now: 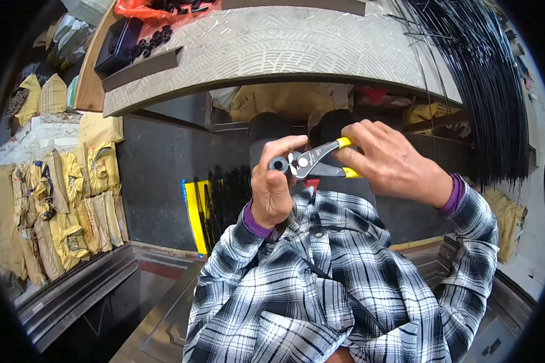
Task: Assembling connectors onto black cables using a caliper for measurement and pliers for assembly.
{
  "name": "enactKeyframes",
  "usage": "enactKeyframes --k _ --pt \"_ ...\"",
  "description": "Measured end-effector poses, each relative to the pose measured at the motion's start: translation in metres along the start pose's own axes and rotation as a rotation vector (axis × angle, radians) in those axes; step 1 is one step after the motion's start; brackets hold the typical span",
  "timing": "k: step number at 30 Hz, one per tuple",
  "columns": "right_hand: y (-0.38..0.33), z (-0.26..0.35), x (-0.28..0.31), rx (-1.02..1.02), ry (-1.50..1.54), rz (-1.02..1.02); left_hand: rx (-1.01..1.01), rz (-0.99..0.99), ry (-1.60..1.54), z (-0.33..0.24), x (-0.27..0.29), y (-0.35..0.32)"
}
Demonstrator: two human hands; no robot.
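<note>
My left hand is closed, pinching a small black round part with a hole through its middle between thumb and fingers. In my right hand is a pair of cutting pliers with grey metal jaws and yellow grips, the fingers wrapped round the handles. The jaws point left and sit right against the edge of the black part; whether they bite into it I cannot tell. Both hands are above my lap, in front of the table edge.
A patterned grey table spans the far side. On its left stand a dark box and a pile of small black parts. Long black strips hang over its right end. Stacked sacks stand at far left.
</note>
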State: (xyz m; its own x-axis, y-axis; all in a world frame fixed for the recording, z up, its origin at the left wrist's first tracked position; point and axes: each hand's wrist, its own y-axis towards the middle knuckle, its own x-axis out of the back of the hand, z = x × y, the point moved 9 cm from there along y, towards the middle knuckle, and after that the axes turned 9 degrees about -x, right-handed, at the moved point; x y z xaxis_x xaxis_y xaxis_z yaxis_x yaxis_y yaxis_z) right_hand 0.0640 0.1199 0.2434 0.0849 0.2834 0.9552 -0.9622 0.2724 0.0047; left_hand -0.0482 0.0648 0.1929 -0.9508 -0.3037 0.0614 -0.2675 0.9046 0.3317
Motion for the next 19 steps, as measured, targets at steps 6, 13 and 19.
enactKeyframes --k 6,13,19 --pt "-0.008 0.0 -0.01 -0.065 0.718 0.46 -0.018 0.012 -0.126 -0.006 0.002 -0.002" --pt "-0.012 -0.002 -0.002 -0.269 0.951 0.687 -0.114 0.117 -0.269 -0.015 -0.008 0.001" --pt "-0.007 0.003 0.01 -0.105 0.67 0.661 -0.176 0.17 -0.285 -0.023 -0.011 0.0"
